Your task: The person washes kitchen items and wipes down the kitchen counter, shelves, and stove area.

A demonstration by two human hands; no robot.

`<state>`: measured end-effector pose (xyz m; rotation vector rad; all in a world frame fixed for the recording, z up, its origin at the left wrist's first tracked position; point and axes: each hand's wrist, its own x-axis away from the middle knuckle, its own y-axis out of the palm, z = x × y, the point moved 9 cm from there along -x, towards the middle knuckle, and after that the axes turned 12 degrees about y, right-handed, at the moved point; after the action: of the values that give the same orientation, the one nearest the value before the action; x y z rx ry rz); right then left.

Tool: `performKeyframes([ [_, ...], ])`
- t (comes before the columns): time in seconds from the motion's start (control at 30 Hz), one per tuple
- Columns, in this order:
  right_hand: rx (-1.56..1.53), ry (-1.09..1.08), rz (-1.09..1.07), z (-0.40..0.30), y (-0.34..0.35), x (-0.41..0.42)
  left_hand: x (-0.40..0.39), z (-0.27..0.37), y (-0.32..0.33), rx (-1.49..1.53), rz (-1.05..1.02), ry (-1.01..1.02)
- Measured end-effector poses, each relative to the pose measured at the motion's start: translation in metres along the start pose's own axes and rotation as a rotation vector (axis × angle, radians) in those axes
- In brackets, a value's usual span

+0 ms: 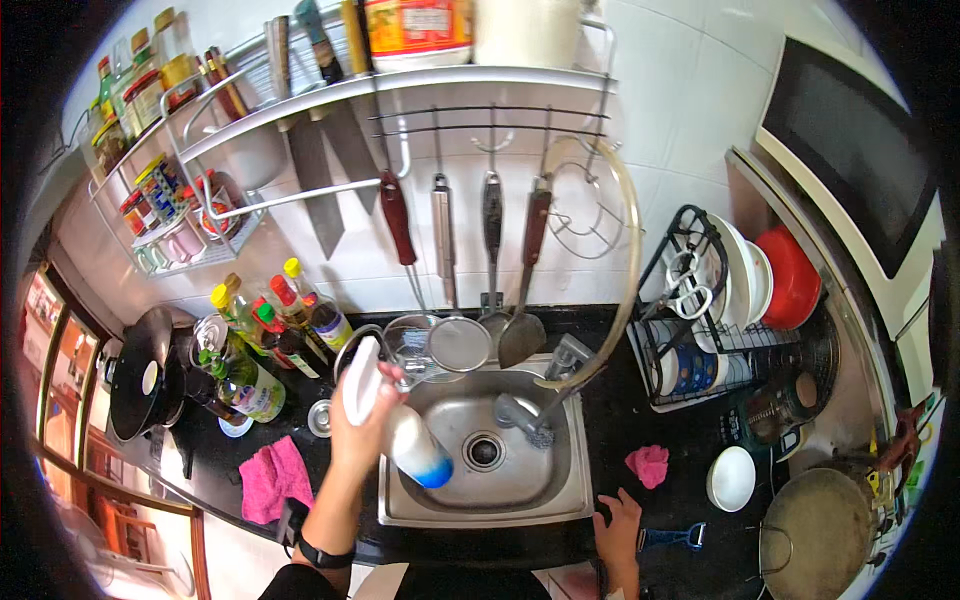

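Note:
My left hand (365, 435) grips a white spray bottle (414, 442) with a blue base by its neck, tilted above the left side of the stainless steel sink (517, 491). A black band circles that wrist. My right hand (619, 525) is over the black counter just right of the sink, empty, its fingers apart and curled. Close to it lie a blue peeler (671, 537) and a crumpled pink cloth (647, 466). A larger pink cloth (276, 480) is spread left of my left forearm. Inside the sink, a grey faucet head (516, 412) hangs over the basin.
Sauce bottles (289, 315) and a wok (142, 390) stand at the left. Strainers, turners and cleavers (315, 180) hang along the tiled wall. To the right are a dish rack (679, 330), a white bowl (731, 479) and a large round pan (817, 532).

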<state>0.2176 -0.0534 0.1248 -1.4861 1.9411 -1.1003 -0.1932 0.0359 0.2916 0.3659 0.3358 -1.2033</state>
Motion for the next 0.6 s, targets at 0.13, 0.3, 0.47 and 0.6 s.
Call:
performKeyframes([
  [0.13, 0.032, -0.007, -0.018, -0.010, 0.018, 0.006, -0.051, -0.028, -0.035, -0.032, -0.014, -0.147],
  [0.3, 0.092, -0.081, -0.073, -0.031, 0.050, 0.020, -0.091, -0.081, -0.028, 0.071, 0.022, -0.242],
  [0.47, 0.046, -0.016, -0.092, -0.055, 0.048, 0.039, -0.108, -0.107, -0.013, 0.180, -0.031, -0.253],
  [0.6, 0.037, 0.015, -0.068, -0.046, 0.044, 0.045, -0.106, -0.100, 0.003, 0.223, -0.099, -0.297],
])
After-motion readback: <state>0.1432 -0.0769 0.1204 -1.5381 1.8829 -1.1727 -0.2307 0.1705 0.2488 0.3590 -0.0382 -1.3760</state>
